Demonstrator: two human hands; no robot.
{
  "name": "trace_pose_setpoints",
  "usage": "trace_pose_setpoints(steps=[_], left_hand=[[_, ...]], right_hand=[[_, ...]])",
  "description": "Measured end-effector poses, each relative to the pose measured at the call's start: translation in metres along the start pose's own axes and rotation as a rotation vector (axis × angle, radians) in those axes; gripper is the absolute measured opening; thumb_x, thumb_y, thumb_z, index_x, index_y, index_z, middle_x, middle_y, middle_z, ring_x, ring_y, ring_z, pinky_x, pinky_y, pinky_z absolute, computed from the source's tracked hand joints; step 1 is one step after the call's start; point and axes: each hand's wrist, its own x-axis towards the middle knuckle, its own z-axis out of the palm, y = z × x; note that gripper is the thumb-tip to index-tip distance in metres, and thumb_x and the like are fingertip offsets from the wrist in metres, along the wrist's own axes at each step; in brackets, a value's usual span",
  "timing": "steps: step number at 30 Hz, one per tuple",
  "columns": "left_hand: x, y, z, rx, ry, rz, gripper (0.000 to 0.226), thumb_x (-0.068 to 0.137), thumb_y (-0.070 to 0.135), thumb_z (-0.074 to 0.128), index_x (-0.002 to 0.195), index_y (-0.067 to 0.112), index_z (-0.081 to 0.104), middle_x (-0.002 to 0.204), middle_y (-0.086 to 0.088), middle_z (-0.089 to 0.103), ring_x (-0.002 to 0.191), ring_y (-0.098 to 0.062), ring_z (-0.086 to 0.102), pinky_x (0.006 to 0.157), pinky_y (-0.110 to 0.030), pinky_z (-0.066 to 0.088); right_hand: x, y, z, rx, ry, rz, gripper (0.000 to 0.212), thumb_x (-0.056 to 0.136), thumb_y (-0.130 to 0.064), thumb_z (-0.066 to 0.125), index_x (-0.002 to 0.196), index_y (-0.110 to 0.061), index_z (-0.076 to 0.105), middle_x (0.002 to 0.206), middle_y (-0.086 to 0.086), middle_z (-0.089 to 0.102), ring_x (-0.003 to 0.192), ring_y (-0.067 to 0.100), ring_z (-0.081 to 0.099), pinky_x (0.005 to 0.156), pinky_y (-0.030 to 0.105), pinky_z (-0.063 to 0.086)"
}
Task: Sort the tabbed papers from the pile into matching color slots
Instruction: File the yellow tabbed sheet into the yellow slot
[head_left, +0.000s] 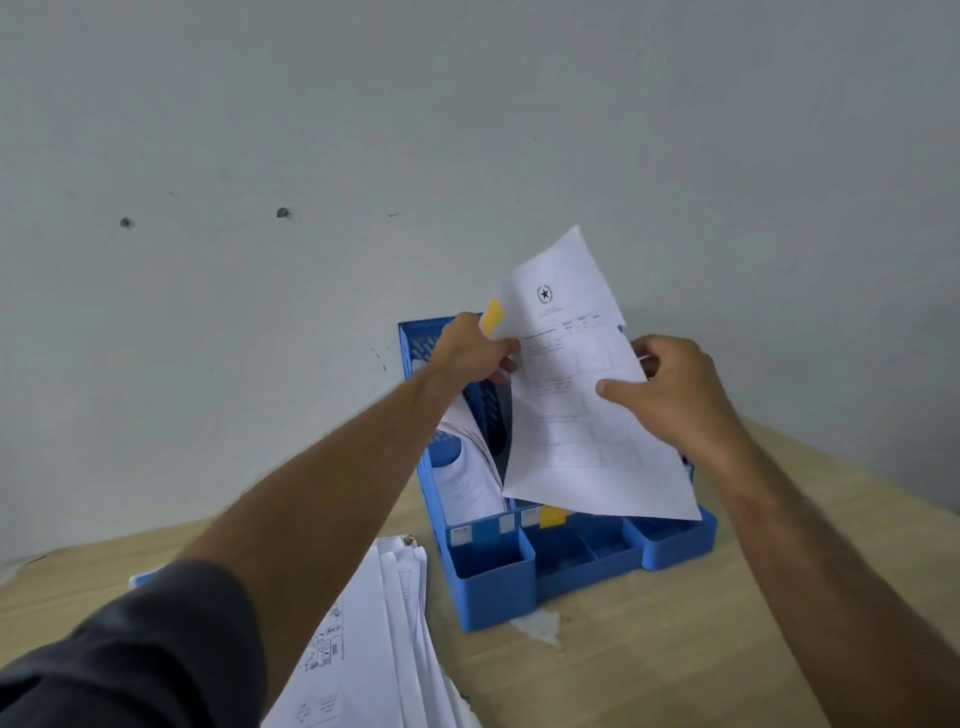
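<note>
Both hands hold one white printed sheet (576, 415) with a yellow tab (492, 315) on its upper left edge, tilted above the blue file organizer (493, 587). My left hand (470, 351) pinches the sheet's left edge just below the tab. My right hand (675, 389) grips the right edge, thumb on the front of the page. A yellow label (553, 516) marks the organizer's middle slot, right under the sheet's bottom edge. The left slot holds several curled papers (467, 478). The pile of papers (374, 649) lies on the table at the lower left.
The organizer stands on a light wooden table (649, 665) against a pale grey wall (363, 130). White labels (460, 535) mark the left slot's front. Small front compartments of the organizer hold nothing visible. A white scrap or stain (540, 626) lies before the organizer.
</note>
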Motion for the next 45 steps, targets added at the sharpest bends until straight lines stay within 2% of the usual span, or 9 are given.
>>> trace_pose_setpoints(steps=[4,9,13,16,18,23,26,37,45], left_hand=[[-0.002,0.007,0.0,-0.387,-0.012,-0.125,0.083,0.095,0.035,0.072,0.155,0.006,0.023,0.11,-0.008,0.076,0.08,-0.018,0.077,0.073,-0.033,0.064],[0.003,0.011,-0.016,-0.314,-0.029,0.032,0.117,0.089,0.027,0.08,0.16,0.031,-0.012,0.132,-0.007,0.063,0.09,-0.019,0.077,0.086,-0.038,0.063],[0.008,0.01,-0.022,0.051,0.042,0.395,0.112,0.082,0.025,0.085,0.158,0.046,0.004,0.149,0.001,0.043,0.123,-0.022,0.057,0.099,-0.037,0.054],[0.003,0.015,-0.02,0.255,0.037,0.537,0.078,0.088,0.021,0.078,0.152,0.032,0.035,0.15,-0.001,0.041,0.11,-0.021,0.061,0.082,-0.01,0.05],[0.001,0.018,-0.018,0.439,0.061,0.603,0.059,0.085,0.008,0.074,0.136,0.022,0.048,0.146,-0.001,0.046,0.102,-0.023,0.062,0.078,-0.019,0.053],[-0.001,0.021,-0.018,0.642,0.111,0.554,0.041,0.086,-0.002,0.065,0.119,0.018,0.051,0.113,-0.004,0.06,0.094,-0.027,0.058,0.067,-0.028,0.042],[-0.002,0.015,-0.017,0.694,0.028,0.472,0.026,0.102,0.016,0.053,0.128,0.013,0.052,0.122,-0.01,0.063,0.097,-0.024,0.055,0.077,-0.033,0.041],[0.001,0.01,-0.021,0.675,0.271,0.648,0.017,0.099,0.015,0.058,0.108,0.013,0.073,0.117,-0.002,0.07,0.104,-0.023,0.062,0.082,-0.031,0.046],[0.0,0.0,-0.019,0.669,0.056,0.56,0.023,0.098,0.011,0.054,0.107,0.008,0.075,0.105,-0.006,0.074,0.096,-0.025,0.067,0.083,-0.034,0.053]], right_hand=[[-0.008,0.005,0.033,-0.201,0.179,-0.174,0.013,0.088,-0.017,0.071,0.098,-0.009,0.066,0.086,0.006,0.071,0.068,0.022,0.063,0.054,0.03,0.049],[-0.015,-0.001,0.067,-0.226,0.292,-0.307,0.01,0.098,-0.013,0.065,0.104,-0.006,0.062,0.087,0.012,0.073,0.075,0.031,0.067,0.059,0.036,0.051],[-0.02,0.008,0.091,-0.199,0.196,-0.273,0.022,0.106,-0.024,0.05,0.115,-0.005,0.056,0.081,0.014,0.068,0.074,0.035,0.066,0.06,0.042,0.053],[-0.027,0.014,0.097,-0.286,0.084,-0.215,0.034,0.107,-0.027,0.043,0.131,-0.004,0.05,0.088,0.015,0.069,0.078,0.031,0.068,0.061,0.033,0.049],[-0.03,0.016,0.094,-0.355,-0.03,-0.154,0.031,0.103,-0.028,0.046,0.126,-0.008,0.053,0.095,0.013,0.068,0.083,0.029,0.066,0.066,0.036,0.054],[-0.024,0.022,0.08,-0.505,-0.174,-0.036,0.018,0.099,-0.021,0.049,0.104,-0.012,0.064,0.1,0.007,0.065,0.09,0.027,0.065,0.08,0.039,0.059],[-0.023,0.023,0.081,-0.556,-0.231,-0.068,0.018,0.102,-0.024,0.052,0.109,-0.012,0.064,0.106,0.006,0.067,0.096,0.024,0.065,0.086,0.036,0.057],[-0.03,0.021,0.097,-0.461,-0.124,-0.109,0.019,0.099,-0.009,0.054,0.114,-0.005,0.063,0.098,0.015,0.071,0.08,0.029,0.065,0.066,0.034,0.053],[-0.034,0.031,0.09,-0.524,-0.048,0.007,0.028,0.098,-0.03,0.056,0.074,-0.015,0.052,0.066,-0.001,0.05,0.062,0.021,0.052,0.056,0.029,0.041]])
